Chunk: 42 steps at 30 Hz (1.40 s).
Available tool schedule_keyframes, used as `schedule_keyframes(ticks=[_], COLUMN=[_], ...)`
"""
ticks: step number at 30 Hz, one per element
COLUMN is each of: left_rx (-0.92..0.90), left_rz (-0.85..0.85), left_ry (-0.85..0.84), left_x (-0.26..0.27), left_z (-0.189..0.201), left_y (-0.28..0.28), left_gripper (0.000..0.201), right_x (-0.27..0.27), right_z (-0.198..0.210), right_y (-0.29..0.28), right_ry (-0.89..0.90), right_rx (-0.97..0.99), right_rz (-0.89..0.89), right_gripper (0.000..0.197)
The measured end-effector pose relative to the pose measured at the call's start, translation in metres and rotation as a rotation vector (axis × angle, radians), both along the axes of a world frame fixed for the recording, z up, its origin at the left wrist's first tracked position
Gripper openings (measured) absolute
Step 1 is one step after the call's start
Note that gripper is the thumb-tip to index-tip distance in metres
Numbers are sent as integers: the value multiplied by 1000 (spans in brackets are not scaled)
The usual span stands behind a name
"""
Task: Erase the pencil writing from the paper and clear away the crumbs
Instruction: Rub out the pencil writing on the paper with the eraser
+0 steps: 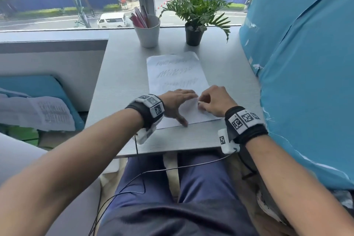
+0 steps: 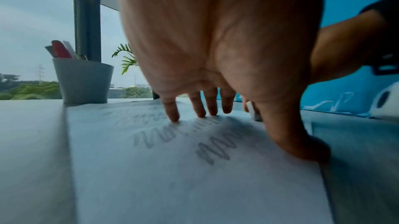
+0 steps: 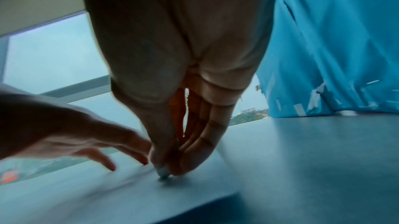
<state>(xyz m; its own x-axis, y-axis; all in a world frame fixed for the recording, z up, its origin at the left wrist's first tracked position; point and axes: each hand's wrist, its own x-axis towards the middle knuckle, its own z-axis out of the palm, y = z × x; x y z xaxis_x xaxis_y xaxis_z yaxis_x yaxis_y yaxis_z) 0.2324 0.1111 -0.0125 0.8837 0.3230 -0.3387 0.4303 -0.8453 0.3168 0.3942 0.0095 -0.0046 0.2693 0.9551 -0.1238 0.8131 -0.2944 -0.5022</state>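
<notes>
The paper [image 1: 178, 80] lies flat on the grey worktop [image 1: 122, 74], its long side running away from the person toward the window. Rows of pencil writing [image 1: 174, 72] cross its far half, the nearest row fainter than the others. The left hand [image 1: 177, 104] rests spread on the near part of the paper, fingers straight and thumb at the near edge, probably to pin the sheet so it does not slide or crease under rubbing. Just beside it, over the same near part of the paper, the right hand [image 1: 214, 101] has its fingers bunched, pinching a small pale eraser [image 3: 162, 173] whose tip touches the sheet. That tight grip low on the eraser likely gives pressure and control. No crumbs can be made out through the blur. Beyond the far edge of the paper stand a white cup [image 1: 147, 32] of pens and a potted plant [image 1: 194, 15].
</notes>
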Motion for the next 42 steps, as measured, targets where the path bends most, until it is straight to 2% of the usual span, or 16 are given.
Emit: schedule_keyframes(ticks=[2,4,7,10,13,16,19,22,26,30,33,34,37,38,41,42], left_rx=[139,236,216,88,-1,-11,-10,-11,-24,-28,-43,-45,-46,-46,-46,-43], left_rz=[24,69,108,93,99,95,104,113,129,133,143,143,149,152,155,153], left_ry=[39,52,-4,-16,104,198,231,239,246,244,243,241,233,234,246,245], left_x=[0,2,5,4,5,11,16,17,17,18,17,16,17,17,16,16], left_z=[-1,0,0,-6,-10,-7,-4,-4,-2,-1,-1,-1,-1,-1,-1,-1], left_y=[0,-3,-1,9,14,17,16,14,13,11,11,11,11,11,11,10], left_gripper=[106,94,81,94,116,123,126,130,132,130,131,131,130,130,131,131], right_x=[14,19,16,17,22,13,9,19,9,21,6,6,20,19,6,8], right_z=[-2,-4,-9,-9,-7,-9,-5,-4,-2,-1,-1,0,-1,-2,0,2], right_y=[4,10,21,30,34,29,27,31,29,30,25,24,26,25,19,20], right_ry=[-11,-31,-69,-63,-61,-44,28,28,41,50,52,55,71,72,55,50], right_rx=[-1,-10,-23,-52,-17,-24,-86,-3,-97,-12,-103,-114,-7,1,-110,-125], right_rz=[-80,-111,-90,-83,-136,-93,30,-99,83,-68,144,140,-75,-77,138,127], right_gripper=[9,8,7,10,11,11,9,13,9,11,9,9,11,11,7,8])
